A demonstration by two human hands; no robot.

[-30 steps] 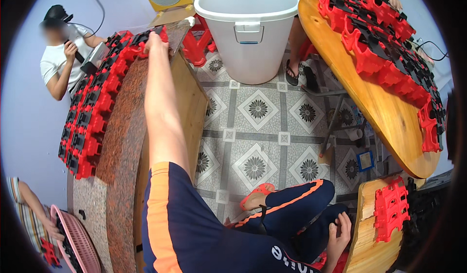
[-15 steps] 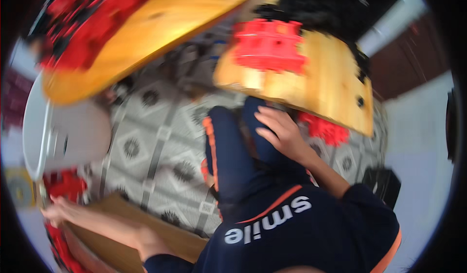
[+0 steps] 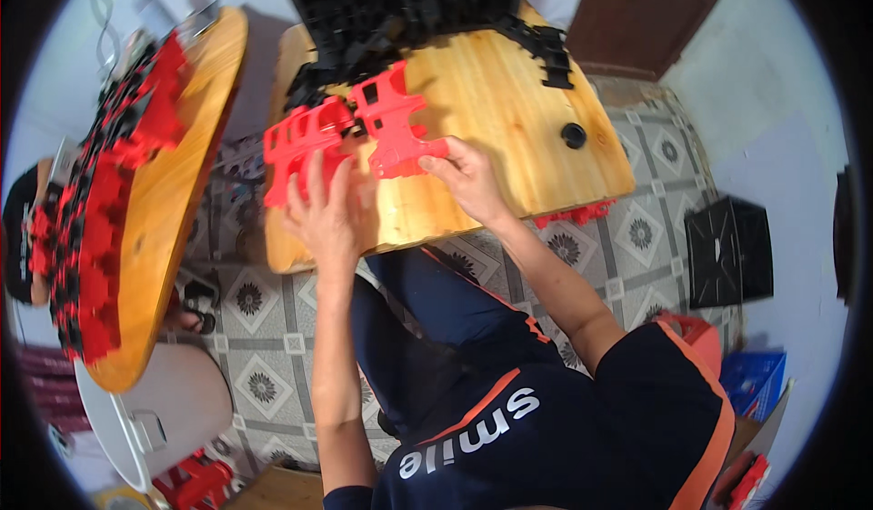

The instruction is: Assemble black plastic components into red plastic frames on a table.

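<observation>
Pinched by its near right corner, a red plastic part with square openings [image 3: 393, 115] is in my right hand [image 3: 466, 183], just above the wooden table. To its left, more red plastic parts [image 3: 307, 135] lie at the table's left side. My left hand [image 3: 323, 224] reaches over their near edge with fingers spread, touching the red plastic; whether it grips any is unclear. A heap of black plastic parts [image 3: 409, 10] fills a dark container behind them.
A second wooden table [image 3: 173, 228] at left carries a row of red and black parts [image 3: 95, 228], with another person's arm [image 3: 41, 274] beside it. On my table sits a round black piece [image 3: 573, 135]. A white tub [image 3: 182, 410] and black crate [image 3: 729, 251] stand on the floor.
My view has turned toward the near table. The left hand came up from red parts at the lower left, and the right hand left my thigh and now holds a red part.
</observation>
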